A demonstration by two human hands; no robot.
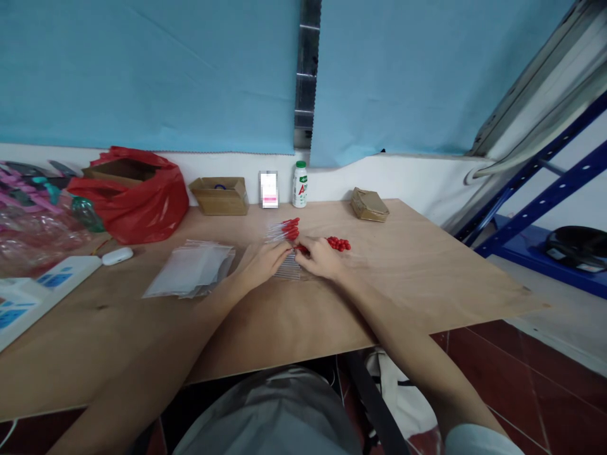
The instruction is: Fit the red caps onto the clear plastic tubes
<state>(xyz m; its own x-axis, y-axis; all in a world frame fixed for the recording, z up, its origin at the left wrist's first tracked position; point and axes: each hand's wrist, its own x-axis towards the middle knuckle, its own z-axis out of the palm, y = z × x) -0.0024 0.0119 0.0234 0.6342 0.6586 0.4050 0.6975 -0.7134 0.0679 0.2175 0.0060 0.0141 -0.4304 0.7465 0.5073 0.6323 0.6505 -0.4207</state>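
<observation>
My left hand (262, 263) and my right hand (323, 258) meet over the middle of the table, fingertips pinched close together. Whatever sits between the fingertips is too small and covered to make out, though a bit of red shows by the right thumb. Below and between the hands lie several thin clear tubes (288, 270) side by side. Just beyond the left hand is a bunch of clear tubes with red ends (287, 230), the red ends pointing right. A cluster of small round red pieces (339, 244) lies right behind my right hand.
Clear plastic bags (190, 268) lie left of my hands. Along the wall stand an open cardboard box (220, 197), a phone (269, 189), a white bottle (300, 185) and a small carton (370, 205). A red bag (137, 202), white case (117, 255) and power strip (52, 287) occupy the left.
</observation>
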